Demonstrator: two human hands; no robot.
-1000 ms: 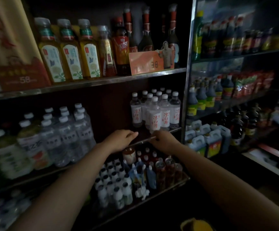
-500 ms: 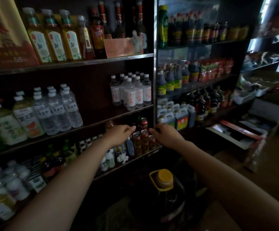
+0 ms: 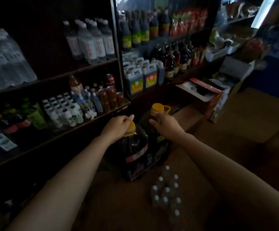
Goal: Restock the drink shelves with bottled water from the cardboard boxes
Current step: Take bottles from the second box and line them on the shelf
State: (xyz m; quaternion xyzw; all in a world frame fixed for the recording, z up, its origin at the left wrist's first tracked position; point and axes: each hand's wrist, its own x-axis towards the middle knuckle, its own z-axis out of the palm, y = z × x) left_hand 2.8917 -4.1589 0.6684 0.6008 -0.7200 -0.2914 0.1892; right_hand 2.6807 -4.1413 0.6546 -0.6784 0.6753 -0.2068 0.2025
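Head view | left hand (image 3: 117,126), right hand (image 3: 164,125) loose, empty | oil jugs (image 3: 135,147) front water bottles (image 3: 167,192)

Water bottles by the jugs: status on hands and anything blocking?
Left hand and right hand open, empty. Water bottles untouched on the floor. Two yellow-capped jugs stand between them and the shelf.

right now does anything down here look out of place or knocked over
Nothing looks spilled or toppled. The one odd spot: a cluster of water bottles stands loose on the cardboard box, not on a shelf. Two big yellow-capped jugs stand upright beside it, with the left hand and right hand over them.
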